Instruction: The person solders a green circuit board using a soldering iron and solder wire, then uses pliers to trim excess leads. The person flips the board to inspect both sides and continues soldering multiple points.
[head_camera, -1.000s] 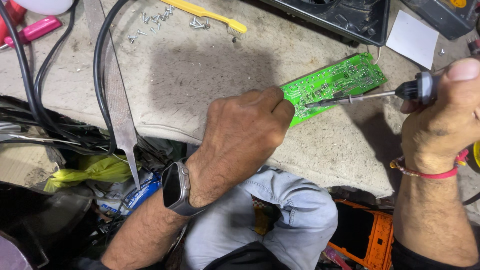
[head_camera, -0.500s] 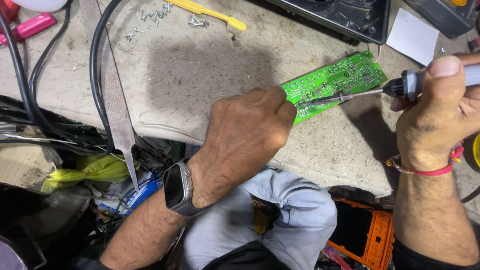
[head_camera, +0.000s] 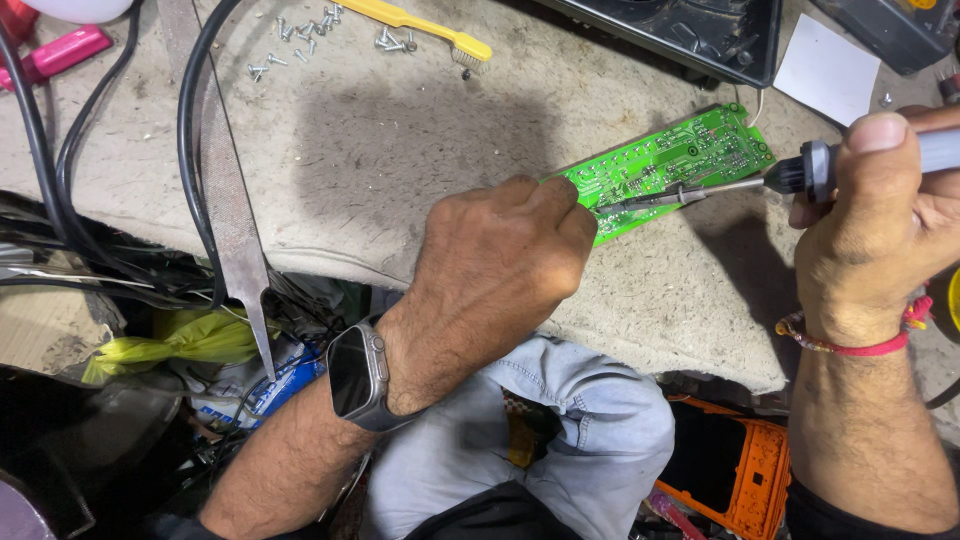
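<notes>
left hand (head_camera: 500, 265) pressed closed, pinning green circuit board (head_camera: 672, 165) edge; right hand (head_camera: 880, 220) gripping soldering iron (head_camera: 800, 175), tip on board

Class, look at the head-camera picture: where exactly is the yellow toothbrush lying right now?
The yellow toothbrush lies at the top centre of the head view, on the grey bench cloth, beside scattered screws and beyond the left hand.

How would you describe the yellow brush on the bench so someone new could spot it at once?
Start at the pale cloth-covered bench and look to its far edge, left of the green circuit board. There, among loose silver screws, lies the yellow toothbrush. It is the only long yellow-handled thing, with whitish bristles at its right end.
</notes>
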